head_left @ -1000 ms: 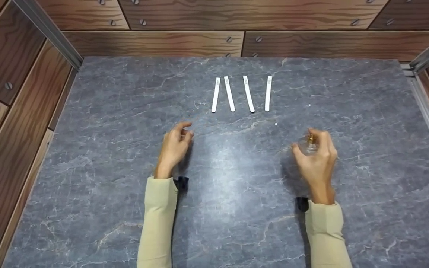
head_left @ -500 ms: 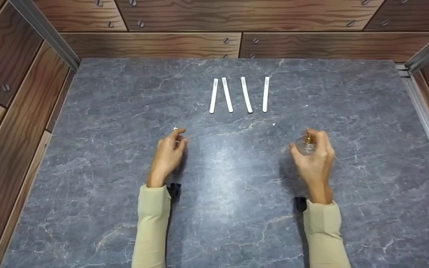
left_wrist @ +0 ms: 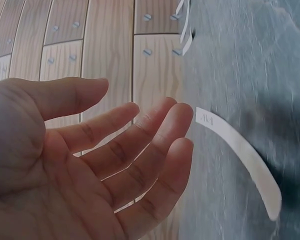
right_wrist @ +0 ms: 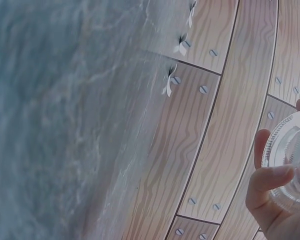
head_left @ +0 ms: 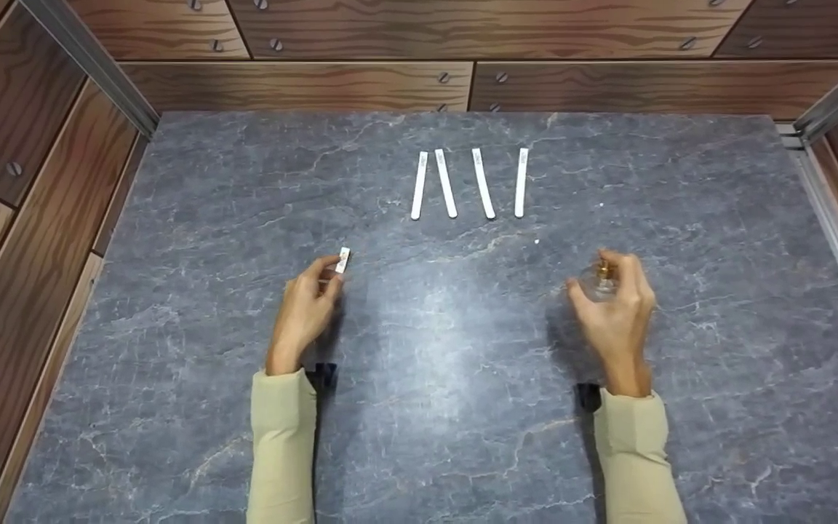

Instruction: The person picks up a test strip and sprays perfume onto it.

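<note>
My left hand (head_left: 308,304) is at the left of the table, its fingers loosely bent and holding nothing in the left wrist view. A white paper test strip (left_wrist: 242,147) with small print at one end lies on the table just beyond those fingertips; in the head view the hand partly covers this strip (head_left: 343,260). On the right, my right hand (head_left: 617,309) grips a clear glass perfume bottle (head_left: 604,284) with a gold-coloured top. The right wrist view shows the round, ridged glass of the bottle (right_wrist: 290,155) between thumb and fingers.
Several white paper strips (head_left: 484,183) lie in a spaced row toward the back of the grey marbled table (head_left: 433,451). Two tiny white specks (head_left: 536,241) are near the right hand. Wood-patterned panels (head_left: 295,84) wall the back and sides.
My left hand has drawn back to the left and toward me, uncovering the printed end of the strip beside it. The right hand stays in place with the perfume bottle.
</note>
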`<state>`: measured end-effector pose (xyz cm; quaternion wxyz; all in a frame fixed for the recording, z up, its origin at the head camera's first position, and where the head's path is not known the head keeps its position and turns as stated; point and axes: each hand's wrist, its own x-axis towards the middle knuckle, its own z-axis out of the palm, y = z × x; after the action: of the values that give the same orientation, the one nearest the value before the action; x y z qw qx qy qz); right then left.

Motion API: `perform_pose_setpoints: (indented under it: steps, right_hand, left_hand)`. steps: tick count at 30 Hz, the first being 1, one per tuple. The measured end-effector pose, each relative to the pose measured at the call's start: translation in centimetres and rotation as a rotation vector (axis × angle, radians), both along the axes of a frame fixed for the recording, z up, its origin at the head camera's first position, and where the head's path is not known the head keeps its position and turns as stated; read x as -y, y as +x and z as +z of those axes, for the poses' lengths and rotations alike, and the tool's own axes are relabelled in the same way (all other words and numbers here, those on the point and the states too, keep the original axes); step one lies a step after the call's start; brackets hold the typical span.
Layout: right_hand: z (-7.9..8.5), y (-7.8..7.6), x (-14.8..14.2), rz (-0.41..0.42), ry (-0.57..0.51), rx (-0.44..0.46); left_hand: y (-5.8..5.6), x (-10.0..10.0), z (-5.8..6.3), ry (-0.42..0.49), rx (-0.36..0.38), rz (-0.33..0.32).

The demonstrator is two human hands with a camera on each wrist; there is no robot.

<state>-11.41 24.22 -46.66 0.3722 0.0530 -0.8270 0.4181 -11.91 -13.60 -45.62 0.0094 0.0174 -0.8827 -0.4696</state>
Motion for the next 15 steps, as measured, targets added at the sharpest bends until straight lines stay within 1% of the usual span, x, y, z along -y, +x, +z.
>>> perform_pose_setpoints:
  steps: [7,15]
  right_hand:
    - [0.1,-0.2,-0.2,-0.013,-0.003,0.002]
    - [0.2,0.0,0.0,-0.011,-0.009,0.019]
  left_hand:
    - [0.5,0.9,-0.4,-0.002,0.016,0.039]
    - [1.0,2.2,-1.0,0.002,0.058,0.054]
